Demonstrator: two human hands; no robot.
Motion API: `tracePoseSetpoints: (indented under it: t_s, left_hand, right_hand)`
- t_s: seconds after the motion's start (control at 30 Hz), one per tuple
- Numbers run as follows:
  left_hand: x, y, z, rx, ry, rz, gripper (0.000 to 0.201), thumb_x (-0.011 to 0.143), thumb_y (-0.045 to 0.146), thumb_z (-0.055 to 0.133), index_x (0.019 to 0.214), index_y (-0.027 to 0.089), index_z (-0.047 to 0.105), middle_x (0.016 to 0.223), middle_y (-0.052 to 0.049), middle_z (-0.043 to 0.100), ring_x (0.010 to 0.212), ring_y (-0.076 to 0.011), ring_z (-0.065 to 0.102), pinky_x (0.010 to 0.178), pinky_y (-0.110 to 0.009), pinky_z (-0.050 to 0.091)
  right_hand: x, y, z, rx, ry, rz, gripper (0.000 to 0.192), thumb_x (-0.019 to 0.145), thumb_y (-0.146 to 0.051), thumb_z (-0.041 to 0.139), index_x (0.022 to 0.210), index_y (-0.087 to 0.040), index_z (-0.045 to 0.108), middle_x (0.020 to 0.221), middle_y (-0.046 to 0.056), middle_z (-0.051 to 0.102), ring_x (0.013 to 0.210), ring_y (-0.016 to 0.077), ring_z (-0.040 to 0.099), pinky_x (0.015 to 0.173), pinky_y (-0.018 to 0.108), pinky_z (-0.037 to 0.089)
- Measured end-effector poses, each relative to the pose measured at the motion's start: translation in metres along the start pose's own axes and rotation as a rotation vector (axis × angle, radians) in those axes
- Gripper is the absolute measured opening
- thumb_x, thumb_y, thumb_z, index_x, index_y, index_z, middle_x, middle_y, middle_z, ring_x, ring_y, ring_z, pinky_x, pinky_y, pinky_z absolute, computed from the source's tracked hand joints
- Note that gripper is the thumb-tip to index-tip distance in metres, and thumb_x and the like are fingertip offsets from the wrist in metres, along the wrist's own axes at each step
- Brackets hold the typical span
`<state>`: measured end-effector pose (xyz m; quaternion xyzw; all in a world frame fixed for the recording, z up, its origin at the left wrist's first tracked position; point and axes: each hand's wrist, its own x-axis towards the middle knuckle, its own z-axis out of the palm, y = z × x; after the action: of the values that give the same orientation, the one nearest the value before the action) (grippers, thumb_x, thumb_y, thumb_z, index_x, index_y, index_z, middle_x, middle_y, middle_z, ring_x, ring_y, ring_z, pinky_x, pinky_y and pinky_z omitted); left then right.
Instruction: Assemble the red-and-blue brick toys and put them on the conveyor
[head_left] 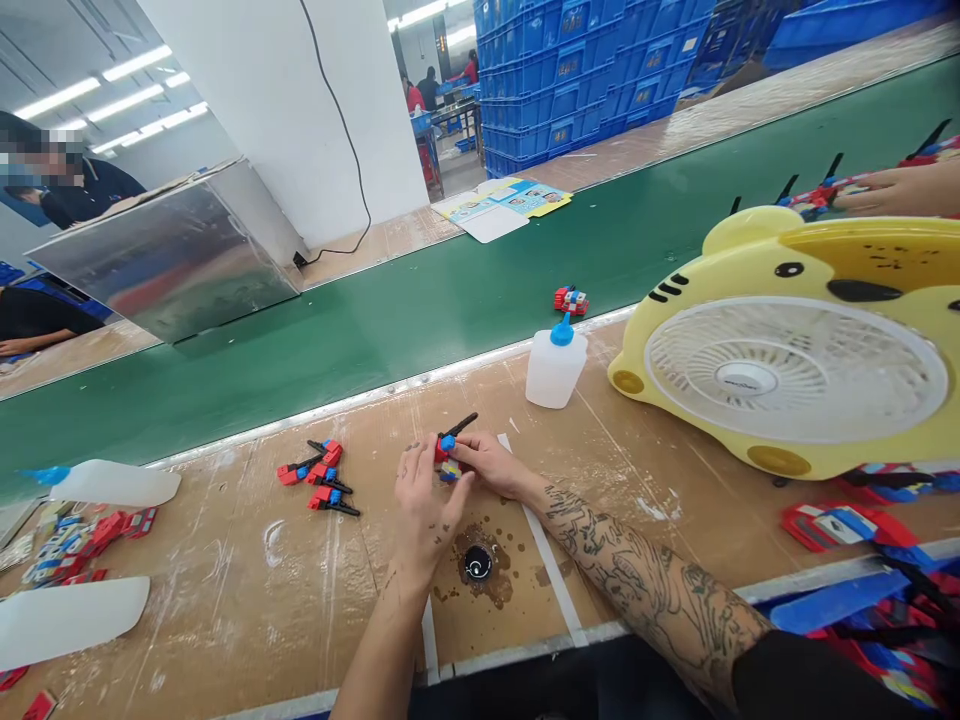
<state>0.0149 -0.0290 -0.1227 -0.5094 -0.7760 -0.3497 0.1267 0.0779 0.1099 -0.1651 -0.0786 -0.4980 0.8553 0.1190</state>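
Observation:
Both my hands meet over the brown work surface around a small toy figure (449, 468) in red, blue, white and yellow, with a black stick-like part pointing up to the right. My left hand (424, 495) has its fingers closed on the figure's left side. From the right, my right hand (491, 465) pinches it near the blue part; the fingers partly cover it. Just below the hands is a small round pot of dark liquid (478, 565), with wet stains around it. To the left lie several red and blue toy parts with black sticks (322, 477).
A white bottle with a blue nozzle (556, 368) stands before the green conveyor belt (375, 320), which carries a toy piece (571, 300). At right are a yellow animal-shaped fan (720, 420) and another person's hand (907, 190). More bottles (112, 484) lie at left.

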Motion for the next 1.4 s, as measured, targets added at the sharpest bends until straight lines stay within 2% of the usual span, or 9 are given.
tracePoseSetpoints:
  t_s: [0.1, 0.3, 0.5, 0.67, 0.77, 0.87, 0.97, 1.1, 1.4]
  left_hand:
    - [0.000, 0.001, 0.011, 0.096, -0.027, 0.012, 0.072, 0.084, 0.032, 0.068, 0.146, 0.012, 0.038, 0.131, -0.021, 0.055, 0.122, -0.0355, 0.051, 0.102, -0.053, 0.045]
    - [0.012, 0.002, 0.028, 0.085, 0.004, -0.095, 0.073, 0.084, 0.024, 0.065, 0.149, 0.016, 0.033, 0.127, -0.019, 0.053, 0.120, -0.0335, 0.052, 0.101, -0.050, 0.045]
    - [0.022, -0.001, 0.013, -0.024, -0.004, -0.075, 0.073, 0.077, 0.025, 0.073, 0.142, 0.020, 0.041, 0.120, -0.014, 0.059, 0.113, -0.0300, 0.057, 0.097, -0.046, 0.048]
    - [0.023, 0.005, -0.007, -0.098, 0.010, -0.092, 0.065, 0.073, 0.027, 0.078, 0.133, 0.022, 0.053, 0.120, -0.013, 0.061, 0.113, -0.0295, 0.058, 0.097, -0.045, 0.048]
    - [0.019, 0.010, -0.020, -0.345, 0.041, -0.262, 0.068, 0.067, 0.029, 0.083, 0.129, 0.023, 0.057, 0.118, -0.012, 0.062, 0.107, -0.0284, 0.061, 0.090, -0.041, 0.052]
    - [0.016, 0.011, -0.038, -0.818, 0.164, -0.503, 0.074, 0.058, 0.032, 0.089, 0.126, 0.026, 0.059, 0.114, -0.008, 0.065, 0.098, -0.0255, 0.066, 0.080, -0.035, 0.056]
    - [0.015, 0.013, -0.060, -1.298, 0.305, -0.607, 0.069, 0.053, 0.042, 0.089, 0.116, 0.026, 0.066, 0.106, -0.006, 0.067, 0.097, -0.0236, 0.066, 0.088, -0.035, 0.055]
    - [0.011, 0.022, -0.082, -1.734, 0.294, -0.748, 0.070, 0.056, 0.055, 0.083, 0.116, 0.022, 0.067, 0.102, -0.007, 0.064, 0.091, -0.0168, 0.063, 0.087, -0.025, 0.054]
    - [0.001, 0.042, -0.087, -1.900, 0.259, -0.822, 0.092, 0.054, 0.057, 0.083, 0.134, 0.025, 0.053, 0.093, -0.006, 0.055, 0.081, -0.0154, 0.057, 0.077, -0.023, 0.054]
  right_hand:
    - [-0.001, -0.002, 0.002, 0.032, 0.021, 0.005, 0.050, 0.075, -0.064, 0.072, 0.073, -0.015, 0.066, 0.065, -0.001, 0.058, 0.058, 0.0120, 0.048, 0.057, 0.025, 0.038]
    - [0.002, 0.006, 0.000, -0.074, 0.051, -0.089, 0.051, 0.082, -0.064, 0.064, 0.071, -0.014, 0.067, 0.069, 0.000, 0.062, 0.065, 0.0139, 0.051, 0.068, 0.028, 0.040]
    - [0.007, 0.015, -0.003, 0.225, 0.122, -0.007, 0.053, 0.079, -0.069, 0.064, 0.080, -0.017, 0.073, 0.075, 0.004, 0.068, 0.072, 0.0182, 0.058, 0.077, 0.032, 0.044]
    - [0.005, 0.008, -0.005, 0.359, 0.118, 0.108, 0.054, 0.086, -0.065, 0.058, 0.090, -0.015, 0.075, 0.077, 0.006, 0.069, 0.064, 0.0144, 0.059, 0.063, 0.026, 0.043]
    - [0.002, 0.003, -0.005, 0.341, 0.073, 0.078, 0.056, 0.091, -0.064, 0.052, 0.095, -0.014, 0.075, 0.073, 0.005, 0.068, 0.059, 0.0131, 0.058, 0.058, 0.025, 0.041]
    - [0.000, 0.000, -0.004, 0.312, 0.051, 0.063, 0.057, 0.092, -0.065, 0.049, 0.100, -0.014, 0.073, 0.072, 0.006, 0.069, 0.058, 0.0135, 0.059, 0.058, 0.026, 0.043]
    - [-0.001, 0.000, -0.004, 0.310, 0.047, 0.073, 0.054, 0.091, -0.064, 0.052, 0.101, -0.015, 0.072, 0.073, 0.006, 0.068, 0.057, 0.0136, 0.059, 0.059, 0.026, 0.044]
    - [-0.001, 0.001, -0.006, 0.325, 0.045, 0.073, 0.051, 0.090, -0.061, 0.055, 0.103, -0.015, 0.071, 0.074, 0.006, 0.068, 0.059, 0.0140, 0.059, 0.060, 0.027, 0.044]
    - [-0.001, 0.001, -0.008, 0.299, 0.059, 0.080, 0.047, 0.092, -0.059, 0.051, 0.103, -0.017, 0.070, 0.074, 0.007, 0.067, 0.061, 0.0163, 0.056, 0.061, 0.030, 0.041]
